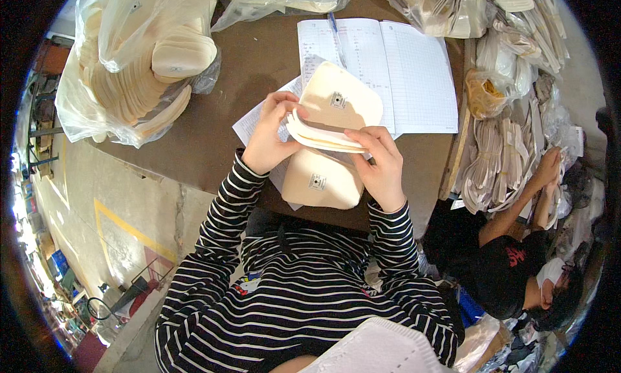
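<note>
Between my two hands is a small stack of cream, round-cornered pads (323, 139) that look like shoe insoles, bent so their layered edges show. My left hand (266, 132) grips the stack's left end, thumb below and fingers over the edge. At the right end, my right hand (380, 165) pinches the layers between thumb and fingers. Behind the stack rises a cream pad face (343, 101) with a small printed mark. Another marked pad (326, 185) lies below, near the table's front edge. Whether these faces join the held stack is hidden.
An open notebook (420, 82) with a pen (336, 33) lies beyond my hands, over loose paper (252, 119). Clear bags of cream pads (129, 82) crowd the left. Bundled pale strips (491, 159) fill the right, where a co-worker's hand (548, 167) reaches in.
</note>
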The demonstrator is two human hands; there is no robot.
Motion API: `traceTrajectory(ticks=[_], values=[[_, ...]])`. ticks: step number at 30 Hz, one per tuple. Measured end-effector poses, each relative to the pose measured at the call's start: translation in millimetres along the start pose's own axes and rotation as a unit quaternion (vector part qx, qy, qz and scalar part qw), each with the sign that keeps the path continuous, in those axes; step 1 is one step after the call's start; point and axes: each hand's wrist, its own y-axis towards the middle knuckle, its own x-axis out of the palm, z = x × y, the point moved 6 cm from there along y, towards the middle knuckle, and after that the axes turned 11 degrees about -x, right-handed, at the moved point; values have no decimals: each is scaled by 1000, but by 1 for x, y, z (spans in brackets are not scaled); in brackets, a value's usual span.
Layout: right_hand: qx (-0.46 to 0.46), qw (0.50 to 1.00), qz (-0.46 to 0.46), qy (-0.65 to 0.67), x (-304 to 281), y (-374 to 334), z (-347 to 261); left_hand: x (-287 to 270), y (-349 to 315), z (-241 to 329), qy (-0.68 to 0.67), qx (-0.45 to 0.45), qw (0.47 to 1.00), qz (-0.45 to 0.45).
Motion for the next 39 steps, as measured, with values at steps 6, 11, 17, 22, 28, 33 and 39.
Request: traceTrajectory(ticks=[6,11,17,22,28,33,39], values=[[-15,993,97,62,15,-6,17,12,-4,-2,-165,10,981,-105],[-45,992,69,92,18,-1,5,10,-10,16,-209,42,974,-70],[23,991,96,93,15,-7,15,2,-16,-23,-93,-48,994,-16],[9,998,38,45,23,-7,3,2,-18,0,-143,42,988,50],[-80,992,69,-65,14,4,-23,0,-23,-21,-187,-27,981,52],[-128,985,-2,-114,19,12,-38,6,-25,-17,-160,58,985,17],[-151,977,-18,-151,18,20,-41,11,-28,-28,-188,70,976,89]])
